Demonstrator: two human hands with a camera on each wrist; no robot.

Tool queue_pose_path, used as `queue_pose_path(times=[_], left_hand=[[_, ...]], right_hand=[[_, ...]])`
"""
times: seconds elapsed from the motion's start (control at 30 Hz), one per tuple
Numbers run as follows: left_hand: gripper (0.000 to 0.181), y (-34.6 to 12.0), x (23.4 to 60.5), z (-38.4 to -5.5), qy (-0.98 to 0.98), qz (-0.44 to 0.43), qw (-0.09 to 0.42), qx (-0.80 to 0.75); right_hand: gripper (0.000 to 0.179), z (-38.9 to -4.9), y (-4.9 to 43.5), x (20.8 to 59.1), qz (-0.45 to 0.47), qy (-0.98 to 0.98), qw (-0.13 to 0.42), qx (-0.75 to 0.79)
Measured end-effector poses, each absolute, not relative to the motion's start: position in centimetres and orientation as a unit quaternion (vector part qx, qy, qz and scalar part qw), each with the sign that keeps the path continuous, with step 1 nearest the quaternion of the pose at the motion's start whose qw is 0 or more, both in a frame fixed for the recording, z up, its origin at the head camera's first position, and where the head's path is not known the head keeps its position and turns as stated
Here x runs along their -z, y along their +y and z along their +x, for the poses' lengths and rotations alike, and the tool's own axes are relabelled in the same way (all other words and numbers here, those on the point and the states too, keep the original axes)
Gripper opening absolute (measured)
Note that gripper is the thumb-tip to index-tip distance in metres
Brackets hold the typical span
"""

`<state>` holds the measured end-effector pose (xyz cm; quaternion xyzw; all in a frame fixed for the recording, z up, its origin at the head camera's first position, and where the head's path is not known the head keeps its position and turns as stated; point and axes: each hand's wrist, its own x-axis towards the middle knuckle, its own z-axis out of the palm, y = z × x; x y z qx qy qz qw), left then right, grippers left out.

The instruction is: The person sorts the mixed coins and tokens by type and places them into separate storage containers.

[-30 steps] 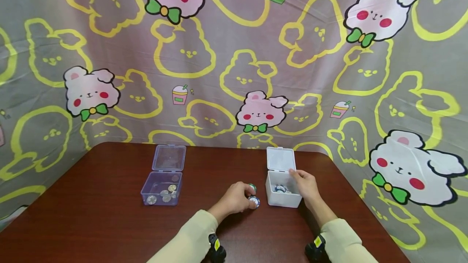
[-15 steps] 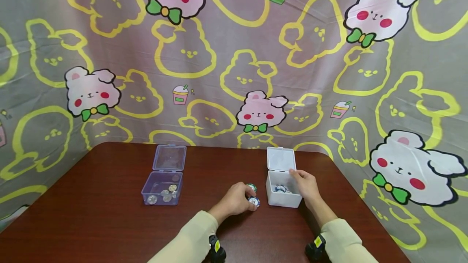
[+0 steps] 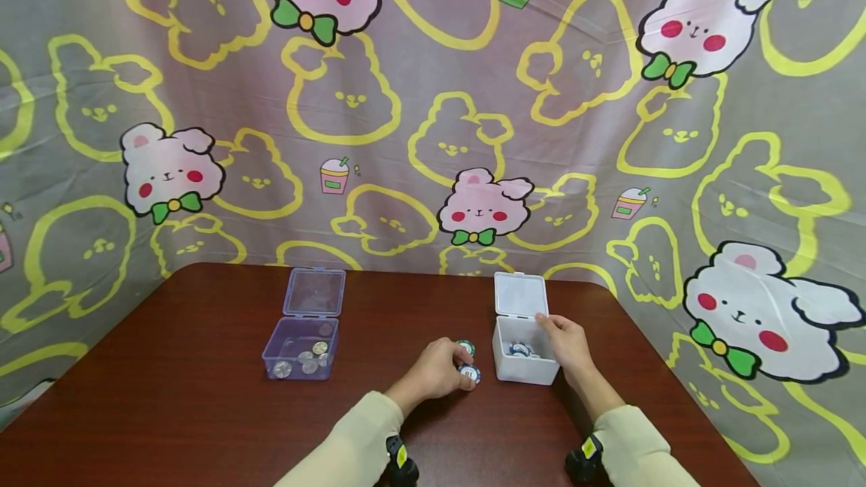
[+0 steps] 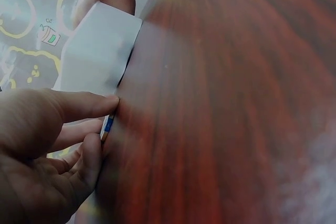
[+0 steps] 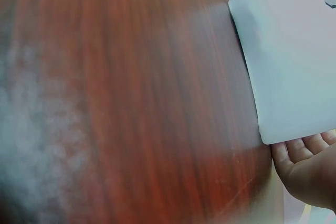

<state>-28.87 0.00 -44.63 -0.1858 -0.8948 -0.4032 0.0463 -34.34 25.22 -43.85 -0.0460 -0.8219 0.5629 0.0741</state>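
Note:
A blue-and-white poker chip (image 3: 470, 374) lies at the fingertips of my left hand (image 3: 436, 368), left of the white box. Thumb and fingers pinch this chip at its edge in the left wrist view, where its rim (image 4: 107, 124) shows side-on. Just behind it on the table is a green-edged chip (image 3: 466, 347), partly covered by the hand. The white box (image 3: 524, 373) stands with its lid raised and blue-and-white chips (image 3: 519, 349) inside. My right hand (image 3: 568, 344) holds the box by its right side, fingertips at the rim near the hinge; in the right wrist view several fingers (image 5: 299, 150) meet the wall.
A purple-tinted clear box (image 3: 274, 368) stands to the left, lid up, with several silver coins (image 3: 309, 365) in it. Both boxes rest on a dark red-brown wooden table (image 3: 169, 397). A patterned cloth (image 3: 379, 96) hangs behind the table and at its sides.
The number on the blue-and-white chip's face appears at a different angle than before. Both hands and both boxes stay practically where they were.

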Motion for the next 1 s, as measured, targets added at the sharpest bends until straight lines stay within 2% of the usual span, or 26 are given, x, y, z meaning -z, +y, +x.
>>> queue_pose_path(times=[1.0], left_hand=[[0.031, -0.29, 44.67, -28.23, -0.853, -0.186, 0.038, 0.487]], right_hand=[[0.046, -34.53, 25.31, 44.05, -0.046, -0.818, 0.085, -0.567]])
